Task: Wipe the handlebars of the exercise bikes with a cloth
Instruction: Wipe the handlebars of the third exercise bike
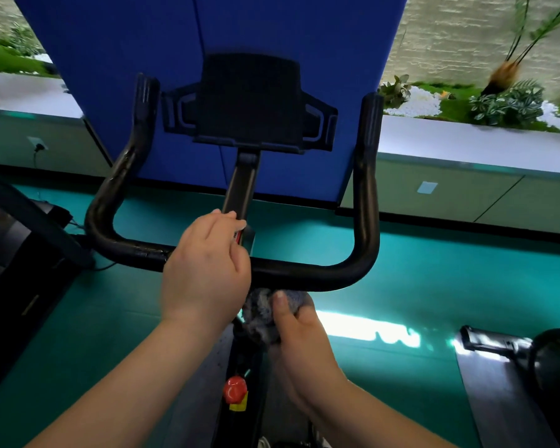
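A black U-shaped handlebar (320,274) of an exercise bike fills the middle of the head view, its two ends rising at left and right. My left hand (204,270) lies over the centre of the crossbar, fingers loosely bent toward the stem. Just below the bar, my right hand (299,337) grips a bunched grey cloth (261,313), thumb pressed on top of it. The cloth sits against the underside of the crossbar. A black tablet holder (249,101) stands on the stem behind.
A red knob (236,388) sits on the bike frame below my hands. A blue panel (207,33) stands right behind the bike. Another machine (10,253) is at the left, a second one (530,367) at the lower right. The floor is teal.
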### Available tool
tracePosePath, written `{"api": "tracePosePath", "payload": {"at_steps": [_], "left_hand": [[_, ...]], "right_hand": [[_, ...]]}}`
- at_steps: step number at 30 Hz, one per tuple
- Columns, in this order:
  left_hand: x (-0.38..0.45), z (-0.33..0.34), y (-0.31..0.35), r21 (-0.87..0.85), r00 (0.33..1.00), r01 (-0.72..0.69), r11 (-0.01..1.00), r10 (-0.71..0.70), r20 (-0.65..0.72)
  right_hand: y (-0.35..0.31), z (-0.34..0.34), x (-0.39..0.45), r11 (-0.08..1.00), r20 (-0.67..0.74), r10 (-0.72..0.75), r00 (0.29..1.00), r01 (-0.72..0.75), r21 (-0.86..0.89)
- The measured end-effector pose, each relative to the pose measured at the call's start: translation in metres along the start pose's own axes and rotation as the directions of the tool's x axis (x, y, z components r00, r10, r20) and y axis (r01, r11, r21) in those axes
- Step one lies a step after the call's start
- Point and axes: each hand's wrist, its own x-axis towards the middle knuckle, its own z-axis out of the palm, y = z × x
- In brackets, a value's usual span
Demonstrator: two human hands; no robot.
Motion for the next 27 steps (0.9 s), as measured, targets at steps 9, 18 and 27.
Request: {"api": "tracePosePath", "payload": {"at_steps": [9,18,27], "left_hand": [[0.000,0.000,0.002,0.017,1.000,0.004,1.000,-0.004,0.013],[-0.002,-0.002,0.005,0.040,0.999,0.016,0.999,-0.018,0.043],[-0.001,-0.001,0.007,0.051,0.999,0.037,0.998,-0.039,0.036]], "right_hand": [[0.002,0.014,0.009,0.991,-0.005,0.011,1.000,-0.012,-0.133],[-0.018,-0.040,0.000,0.994,-0.146,-0.079,0.986,0.066,-0.092],[-0.069,-0.090,0.030,0.937,-0.258,-0.331,0.908,0.283,-0.206]]}}
